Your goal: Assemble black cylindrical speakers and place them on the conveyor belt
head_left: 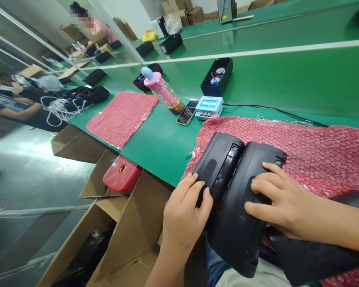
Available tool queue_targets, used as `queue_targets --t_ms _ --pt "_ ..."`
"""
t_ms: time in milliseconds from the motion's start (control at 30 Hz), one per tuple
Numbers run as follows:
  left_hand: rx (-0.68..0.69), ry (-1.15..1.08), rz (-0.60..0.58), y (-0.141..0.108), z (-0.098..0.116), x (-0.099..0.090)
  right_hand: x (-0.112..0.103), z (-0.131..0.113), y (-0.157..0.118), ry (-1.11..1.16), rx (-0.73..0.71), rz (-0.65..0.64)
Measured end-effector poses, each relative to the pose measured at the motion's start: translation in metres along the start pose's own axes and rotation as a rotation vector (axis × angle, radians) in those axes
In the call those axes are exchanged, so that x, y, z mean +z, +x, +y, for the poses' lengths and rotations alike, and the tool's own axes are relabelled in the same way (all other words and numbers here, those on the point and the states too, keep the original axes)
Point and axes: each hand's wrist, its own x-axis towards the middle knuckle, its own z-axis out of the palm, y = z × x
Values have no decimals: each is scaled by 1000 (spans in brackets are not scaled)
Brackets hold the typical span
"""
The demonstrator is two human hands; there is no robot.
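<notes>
Two long black plastic shells lie side by side on red bubble wrap point(326, 155), their near ends overhanging the bench edge. My left hand point(185, 207) grips the outer side of the left shell point(212, 159), its fingers on the top face. Across the right shell point(233, 227) rests my right hand point(278, 195), fingers bent and pressed on its rounded surface. The left shell has a slotted channel along its inner side. Below my right forearm is another dark sheet-like black piece point(311, 255), partly hidden.
Beyond the wrap stand a light-blue meter point(209, 107), a phone point(187, 112), a pink-lidded bottle point(164, 89) and an open black speaker box point(217, 77). More bubble wrap point(122, 117) lies left. Cardboard boxes point(131, 235) and a red case point(122, 174) sit below. Other people are at left.
</notes>
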Motion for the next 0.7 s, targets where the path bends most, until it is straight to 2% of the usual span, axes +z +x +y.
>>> queue_targets --t_ms 200,700 --pt "15 11 -10 1 -1 -1 -3 1 3 16 -5 -48" --pt "32 -16 5 -1 -3 0 0 -1 0 0 -15 12"
